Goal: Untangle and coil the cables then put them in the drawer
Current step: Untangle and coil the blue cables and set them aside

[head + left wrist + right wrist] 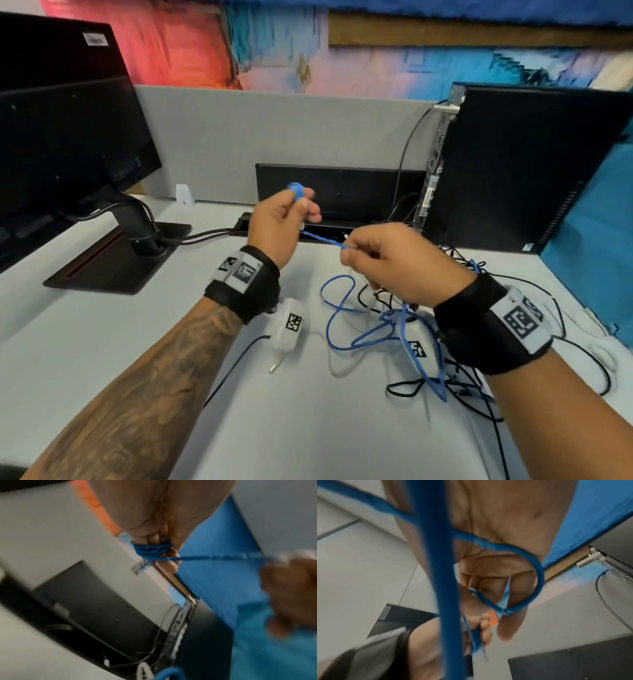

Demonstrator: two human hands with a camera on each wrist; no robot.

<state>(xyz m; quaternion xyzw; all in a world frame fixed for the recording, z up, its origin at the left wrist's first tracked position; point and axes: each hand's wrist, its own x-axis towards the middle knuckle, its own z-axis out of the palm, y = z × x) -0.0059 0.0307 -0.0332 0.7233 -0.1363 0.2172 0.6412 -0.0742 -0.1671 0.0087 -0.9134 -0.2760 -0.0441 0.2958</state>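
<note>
On the white desk (102, 342), frame centre, the left hand (274, 228) holds wound turns of the blue cable (334, 310); the right hand (394, 263) pinches its taut strand.

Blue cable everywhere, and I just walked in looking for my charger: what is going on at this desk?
A person is coiling the blue cable. The left hand holds a small bundle of turns wound round its fingers, the plug end sticking out beside them. The right hand pinches the cable nearby, a short stretch taut between the hands. The rest trails into a tangle with black cables on the desk. No drawer is in view.
</note>
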